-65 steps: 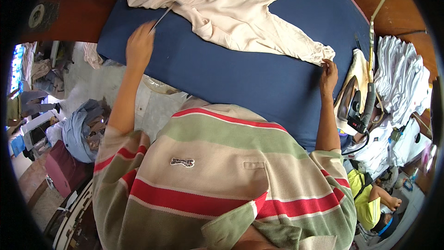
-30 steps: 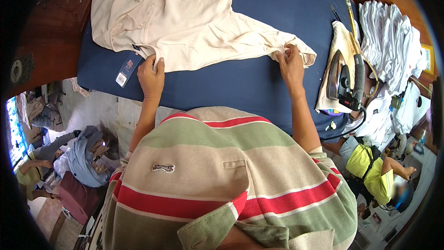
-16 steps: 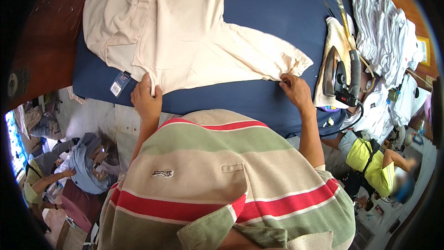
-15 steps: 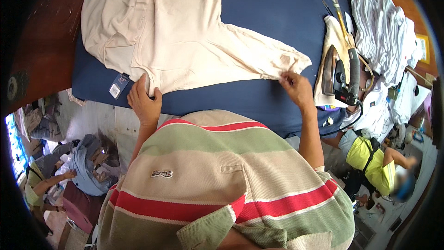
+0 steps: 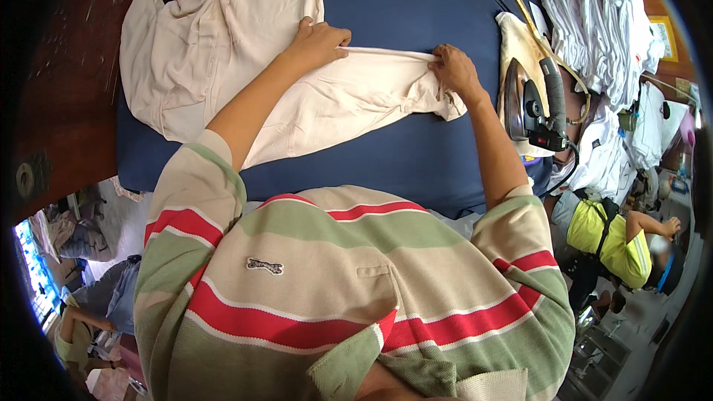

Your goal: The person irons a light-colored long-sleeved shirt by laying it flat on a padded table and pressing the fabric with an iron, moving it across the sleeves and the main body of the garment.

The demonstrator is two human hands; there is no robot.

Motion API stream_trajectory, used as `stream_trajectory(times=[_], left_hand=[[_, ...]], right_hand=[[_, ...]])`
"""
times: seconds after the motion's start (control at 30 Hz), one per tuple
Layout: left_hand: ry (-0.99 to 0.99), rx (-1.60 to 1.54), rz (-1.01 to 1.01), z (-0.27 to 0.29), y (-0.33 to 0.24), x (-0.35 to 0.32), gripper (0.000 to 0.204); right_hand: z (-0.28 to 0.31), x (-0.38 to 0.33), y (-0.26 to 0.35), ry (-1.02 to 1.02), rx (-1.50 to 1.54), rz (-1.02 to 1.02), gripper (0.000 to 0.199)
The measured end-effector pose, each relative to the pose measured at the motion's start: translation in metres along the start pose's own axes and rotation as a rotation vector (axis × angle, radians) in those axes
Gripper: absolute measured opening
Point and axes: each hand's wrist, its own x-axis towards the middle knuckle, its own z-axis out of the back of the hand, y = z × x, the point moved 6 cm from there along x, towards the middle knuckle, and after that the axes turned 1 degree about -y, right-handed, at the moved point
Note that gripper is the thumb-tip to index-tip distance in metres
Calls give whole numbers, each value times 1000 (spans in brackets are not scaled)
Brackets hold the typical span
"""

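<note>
Where spread across blue ironing pad (image 5: 386,0): one cream shirt (image 5: 223,52), bulk bunched at left, one sleeve (image 5: 356,96) laid out flat toward right. Left hand (image 5: 319,41) pressed on sleeve's upper edge near shoulder, fingers curled over fold. Right hand (image 5: 454,73) pinching cuff end, fingers closed on cloth. Hands well apart, sleeve taut between. One iron (image 5: 536,104) just right of cuff, resting on cream cloth. One stack of white garments (image 5: 601,22) beyond. One person in yellow top (image 5: 613,241) lower right.
</note>
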Motion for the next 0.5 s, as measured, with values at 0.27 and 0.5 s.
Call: stream_trajectory(times=[0.27, 0.5], left_hand=[[-124, 239, 94, -4, 0, 20, 18], [-290, -1, -306, -42, -60, 26, 29]], right_hand=[[5, 17, -3, -184, -28, 70, 19], [15, -45, 67, -41, 169, 471, 28]])
